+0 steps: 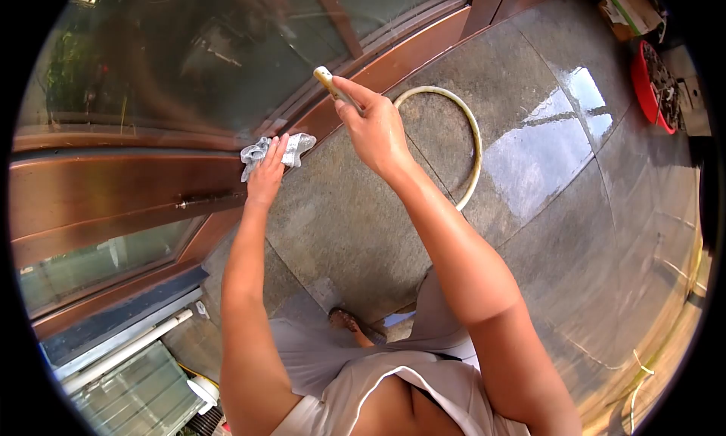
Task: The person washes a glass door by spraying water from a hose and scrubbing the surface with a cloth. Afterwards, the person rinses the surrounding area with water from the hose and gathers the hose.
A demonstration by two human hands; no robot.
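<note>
Crumpled grey cleaning cloth [277,152] sits on the brown wooden door frame rail [113,186], right at the rail's top edge where the glass pane [189,58] begins. Left hand [266,175] presses it flat: fingers extended and close together on top of the cloth, not curled round it. Cloth ends stick out either side of the fingertips.

Right hand [374,130] is up and just right of the cloth, apart from it, fingers wrapped round a slim pale cream handle [330,82]; the handle tip pokes up toward the glass. Can't tell what tool it is, the rest is hidden in the fist.

Below the rail: second lower glass panel [98,266], then the frame's bottom edge meeting the grey stone paving floor [355,239]. A pale looped hose [467,137] lies on the floor right behind the right hand, against the door's lower edge. Wet glossy patch [544,148] further right. Red round tub [649,84] near the far right edge, well apart. Open floor between hose and tub.
</note>
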